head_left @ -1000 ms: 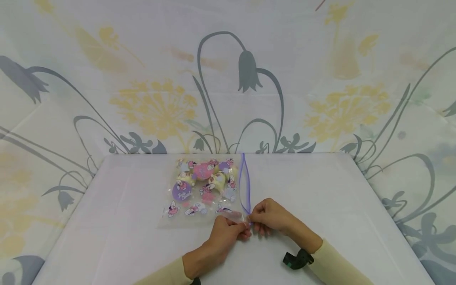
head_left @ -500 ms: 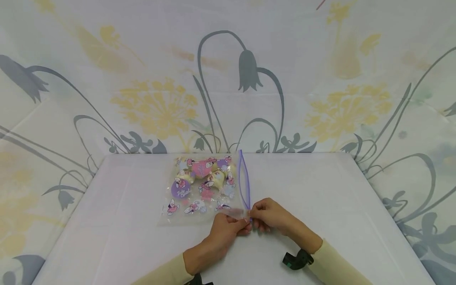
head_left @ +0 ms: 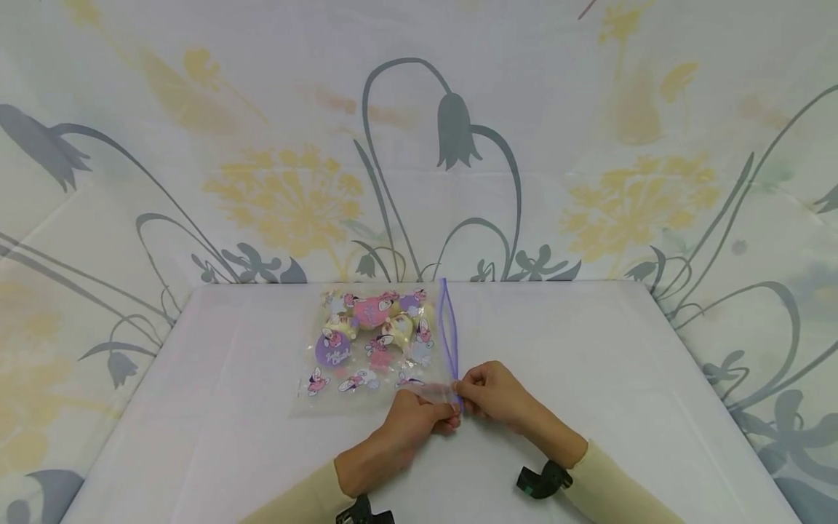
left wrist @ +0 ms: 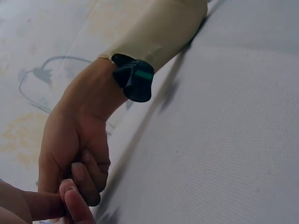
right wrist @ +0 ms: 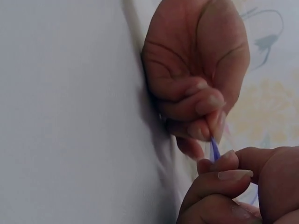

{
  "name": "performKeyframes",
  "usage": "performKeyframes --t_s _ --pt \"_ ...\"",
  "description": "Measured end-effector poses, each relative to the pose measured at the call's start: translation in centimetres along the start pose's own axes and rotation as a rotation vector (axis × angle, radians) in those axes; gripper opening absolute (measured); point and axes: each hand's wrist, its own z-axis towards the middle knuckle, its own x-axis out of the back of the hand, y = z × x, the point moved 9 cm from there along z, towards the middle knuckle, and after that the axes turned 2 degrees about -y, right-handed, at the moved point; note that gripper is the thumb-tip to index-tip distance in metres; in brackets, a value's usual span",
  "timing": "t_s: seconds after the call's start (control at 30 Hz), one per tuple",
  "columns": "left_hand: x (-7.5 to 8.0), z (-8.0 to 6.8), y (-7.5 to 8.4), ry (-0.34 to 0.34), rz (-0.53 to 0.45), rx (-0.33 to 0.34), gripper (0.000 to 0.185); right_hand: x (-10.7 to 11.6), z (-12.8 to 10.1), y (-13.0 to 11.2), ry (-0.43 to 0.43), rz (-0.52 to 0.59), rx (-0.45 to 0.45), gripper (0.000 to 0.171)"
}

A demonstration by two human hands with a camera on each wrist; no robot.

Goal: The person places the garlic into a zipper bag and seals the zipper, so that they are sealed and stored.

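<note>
A clear zip bag (head_left: 356,364) with pink and purple prints lies flat on the table, its purple zip strip (head_left: 454,335) facing right. Inside are several rounded pale yellow things (head_left: 399,329), partly hidden by the prints. My left hand (head_left: 412,422) pinches the bag's near right corner between thumb and fingers. Just beyond it, my right hand (head_left: 494,393) pinches the zip strip. A short purple stretch of strip (right wrist: 214,149) runs between the fingertips of both hands in the right wrist view. Farther from me, the strip's two edges stand slightly apart.
The white table (head_left: 589,349) ends at a hanging cloth (head_left: 419,182) printed with flowers, which also rises at both sides. A black wrist camera (head_left: 545,480) is strapped to my right wrist, and another (head_left: 364,511) to my left.
The bag has shifted slightly away from me. My right hand has moved a little up and left along the strip, while the left keeps its pinch at the corner.
</note>
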Motion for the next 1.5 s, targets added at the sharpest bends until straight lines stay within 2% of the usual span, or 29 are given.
performKeyframes --t_s 0.13,0.3,0.47,0.73,1.0,1.23,1.5 --pt "-0.1 0.0 -0.1 -0.006 -0.006 0.000 0.018 0.8 0.9 0.0 0.044 -0.021 0.001 0.031" --pt "-0.3 0.1 0.0 -0.009 -0.047 -0.010 0.034 1.7 1.9 0.2 0.060 -0.010 -0.014 0.033" --pt "-0.3 0.1 -0.1 -0.005 -0.066 -0.005 0.041 2.5 2.9 0.2 0.078 -0.006 -0.012 0.033" --pt "-0.2 0.2 -0.2 -0.001 -0.057 -0.013 0.040 3.7 4.4 0.1 0.119 -0.041 -0.021 0.034" --pt "-0.3 0.1 -0.2 0.007 -0.029 0.009 0.024 5.1 6.3 -0.2 0.151 -0.052 -0.028 0.031" --pt "-0.3 0.1 -0.1 0.008 -0.039 0.012 0.034 6.0 8.2 -0.2 0.151 -0.044 -0.030 0.031" --pt "-0.2 0.1 -0.1 0.010 -0.024 0.013 0.028 7.4 9.9 -0.7 0.177 -0.053 -0.021 0.032"
